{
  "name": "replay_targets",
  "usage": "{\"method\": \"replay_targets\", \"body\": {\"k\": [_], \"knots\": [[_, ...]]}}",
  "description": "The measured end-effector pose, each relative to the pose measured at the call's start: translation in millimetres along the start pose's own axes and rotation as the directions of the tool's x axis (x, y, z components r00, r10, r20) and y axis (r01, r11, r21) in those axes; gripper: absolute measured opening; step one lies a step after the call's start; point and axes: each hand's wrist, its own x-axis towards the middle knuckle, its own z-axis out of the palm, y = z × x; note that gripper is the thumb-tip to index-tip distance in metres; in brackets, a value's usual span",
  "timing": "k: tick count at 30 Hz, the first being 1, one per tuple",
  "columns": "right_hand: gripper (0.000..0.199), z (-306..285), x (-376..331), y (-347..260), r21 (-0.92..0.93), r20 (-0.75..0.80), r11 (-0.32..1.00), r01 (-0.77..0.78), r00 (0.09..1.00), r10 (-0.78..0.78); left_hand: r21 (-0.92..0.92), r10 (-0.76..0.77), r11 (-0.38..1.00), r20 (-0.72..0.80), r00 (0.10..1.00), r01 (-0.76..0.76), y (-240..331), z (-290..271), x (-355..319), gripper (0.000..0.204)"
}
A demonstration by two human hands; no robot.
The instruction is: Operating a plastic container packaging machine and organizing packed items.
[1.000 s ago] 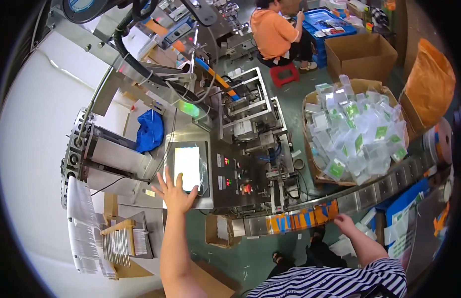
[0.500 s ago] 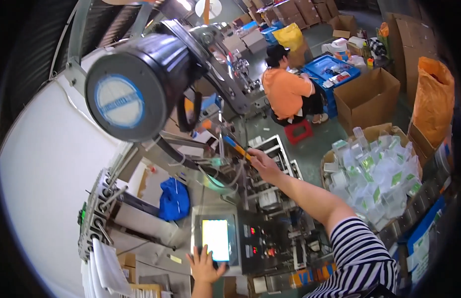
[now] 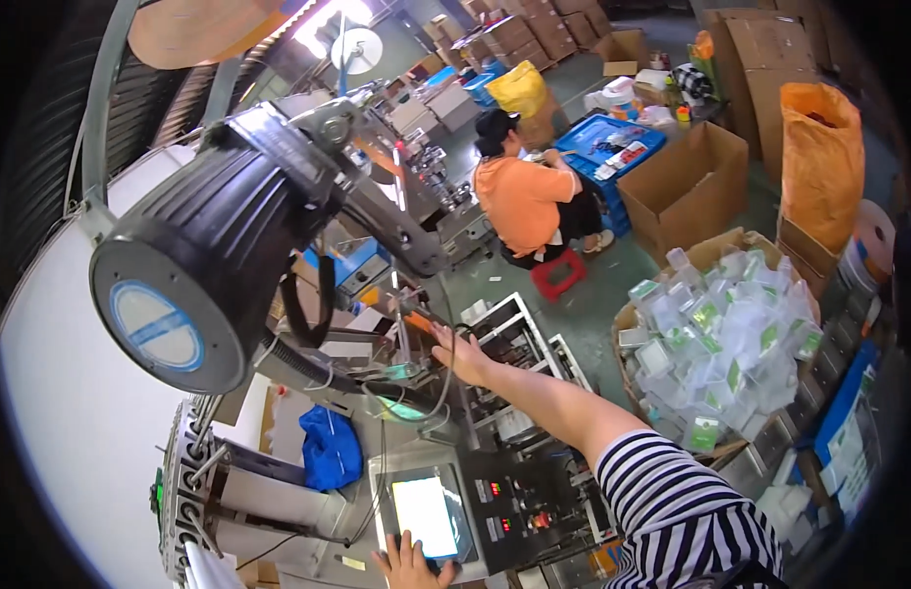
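My left hand point(image 3: 413, 566) lies with fingers spread at the lower edge of a bright touch screen point(image 3: 425, 517) on a metal control panel. My right arm, in a black-and-white striped sleeve, stretches forward over the machine. At its end my right hand point(image 3: 462, 355) has its fingers stretched out, next to a slim orange piece point(image 3: 419, 320) on the machine. Blur hides whether the fingertips touch it. Cables point(image 3: 445, 388) run close by the wrist. Right of the screen are red number displays and a red button point(image 3: 543, 520).
A large black motor point(image 3: 200, 236) hangs at left. A blue cloth bag point(image 3: 330, 449) lies below it. At right, a carton point(image 3: 627, 339) overflows with clear plastic boxes point(image 3: 735, 344). A person in orange point(image 3: 522, 201) sits on a red stool point(image 3: 559, 276) by a blue crate point(image 3: 622, 201).
The view has shifted, so the scene sits further left and the motor looks lower. My right hand's fingers look more stretched out. My left hand stays by the screen's lower edge.
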Motion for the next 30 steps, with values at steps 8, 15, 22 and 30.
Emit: {"method": "replay_targets", "body": {"k": [8,15,22,30], "knots": [[0.047,-29.3,-126.4,21.2,-0.001,-0.002,0.999,-0.045,0.999,0.045,0.027,-0.028,0.999,-0.026,0.999,0.029,5.7,-4.4,-3.9,0.066],[0.036,-31.0,-296.5,5.0,0.428,0.131,0.863,-0.269,0.963,0.235,-0.024,0.016,1.0,-0.02,1.0,-0.016,12.1,-13.5,-3.0,0.055],[0.045,-52.8,-441.3,19.3,0.143,0.545,0.806,-0.574,0.726,0.42,-0.027,0.028,0.999,-0.244,0.969,-0.035,19.9,-18.4,-10.0,0.056],[0.042,-74.2,-471.2,35.0,0.04,0.457,0.783,-0.62,0.708,0.538,0.013,0.054,0.999,-0.117,0.992,-0.053,14.0,-14.5,-10.6,0.052]]}}
